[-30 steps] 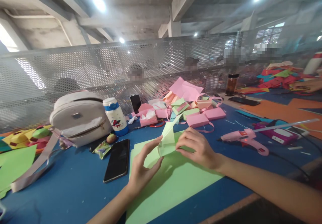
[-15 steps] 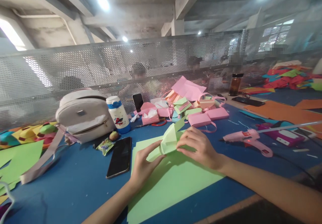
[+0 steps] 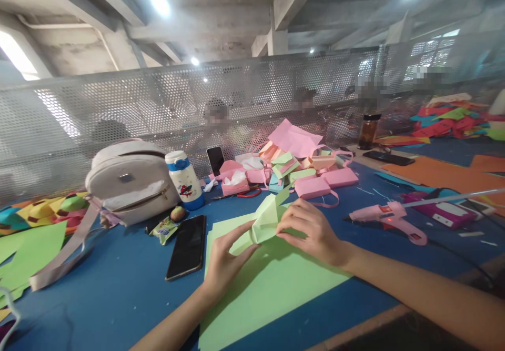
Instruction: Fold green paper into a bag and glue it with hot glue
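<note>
A small folded box of light green paper (image 3: 265, 219) is held between my two hands, just above a stack of green paper sheets (image 3: 272, 293). My left hand (image 3: 226, 256) grips its left end between thumb and fingers. At the right side, my right hand (image 3: 310, 230) pinches the paper near a fold, the fingers curled together. A narrow green flap stands up from the far side of the box. My fingers hide part of its right end.
Left of the sheets lie a black phone (image 3: 186, 247), a snack wrapper (image 3: 164, 230), a bottle (image 3: 184, 180) and a backpack (image 3: 132, 182). Pink and green paper boxes (image 3: 313, 187) are heaped behind. A pink glue gun (image 3: 389, 218) with a cord lies right. A perforated metal screen (image 3: 244, 88) borders the table.
Both hands keep the same hold on the green paper box. The whole view has shifted very slightly; nothing else has visibly moved.
</note>
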`<state>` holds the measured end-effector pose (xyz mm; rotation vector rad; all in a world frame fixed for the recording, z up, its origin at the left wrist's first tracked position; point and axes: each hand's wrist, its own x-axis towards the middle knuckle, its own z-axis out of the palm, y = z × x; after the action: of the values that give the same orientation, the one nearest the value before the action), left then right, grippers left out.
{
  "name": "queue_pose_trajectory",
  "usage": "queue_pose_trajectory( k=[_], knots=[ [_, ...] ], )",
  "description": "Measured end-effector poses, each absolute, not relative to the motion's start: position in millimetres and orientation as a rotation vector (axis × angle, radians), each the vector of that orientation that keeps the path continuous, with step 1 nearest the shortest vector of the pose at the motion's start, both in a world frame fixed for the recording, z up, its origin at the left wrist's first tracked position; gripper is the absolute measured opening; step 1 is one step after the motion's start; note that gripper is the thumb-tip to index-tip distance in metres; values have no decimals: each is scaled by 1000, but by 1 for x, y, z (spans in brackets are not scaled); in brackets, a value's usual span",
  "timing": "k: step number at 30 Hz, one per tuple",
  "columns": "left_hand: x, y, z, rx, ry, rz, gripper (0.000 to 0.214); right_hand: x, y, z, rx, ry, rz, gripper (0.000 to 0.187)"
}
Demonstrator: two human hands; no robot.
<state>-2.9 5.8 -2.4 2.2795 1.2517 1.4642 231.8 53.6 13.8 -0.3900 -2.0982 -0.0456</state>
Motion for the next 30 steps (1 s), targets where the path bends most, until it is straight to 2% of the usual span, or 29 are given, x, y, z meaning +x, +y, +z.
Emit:
queue_pose_trajectory(
  k=[30],
  knots=[
    [-4, 6, -3, 2243, 1277, 1492, 30, 232, 53, 16, -379, -2068, -21, 2]
  ],
)
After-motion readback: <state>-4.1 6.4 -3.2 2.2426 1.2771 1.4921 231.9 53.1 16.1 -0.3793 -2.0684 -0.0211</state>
